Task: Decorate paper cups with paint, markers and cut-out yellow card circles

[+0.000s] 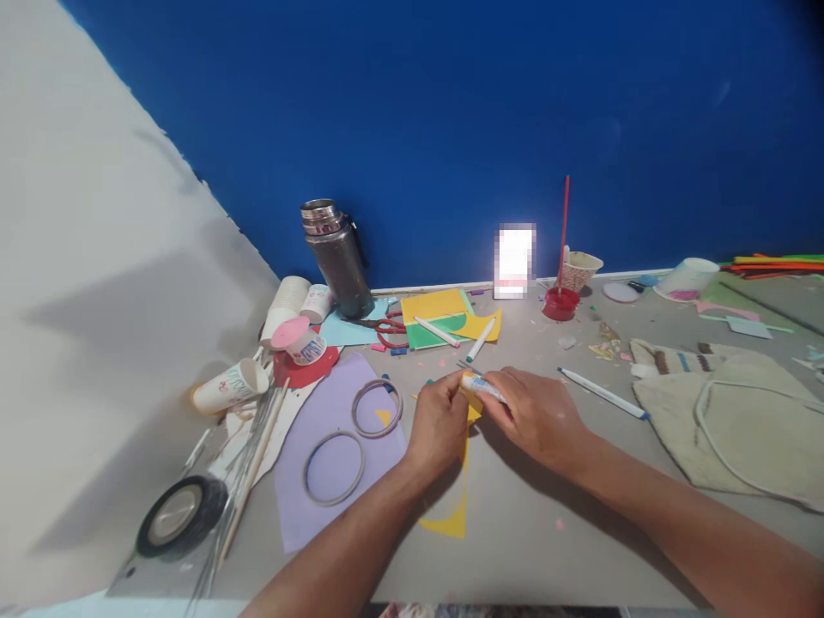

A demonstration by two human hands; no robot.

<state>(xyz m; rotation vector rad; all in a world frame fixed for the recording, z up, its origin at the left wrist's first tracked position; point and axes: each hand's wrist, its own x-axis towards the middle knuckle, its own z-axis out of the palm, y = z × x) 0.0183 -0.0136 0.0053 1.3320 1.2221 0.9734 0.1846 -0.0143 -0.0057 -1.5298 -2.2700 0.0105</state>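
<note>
My right hand (531,418) is closed on a white glue tube (484,387), its yellow end pointing left toward my other hand. My left hand (441,425) is closed, its fingertips against a small yellow paper piece (475,410) at the tube's end. Part of that piece is hidden by the fingers. Below my hands a cut yellow sheet (456,515) lies on the grey table. Just beyond them are a green-capped marker (481,339) and a pink-tipped marker (438,332), resting by yellow and green paper (433,307).
Left are purple paper (293,481) with two rings (333,468), black tape (181,518), paper cups (232,386) and a steel flask (338,266). Red-handled scissors (390,329) lie behind. Right are a blue-capped marker (603,393), a cloth bag (760,429) and a red pot (560,305).
</note>
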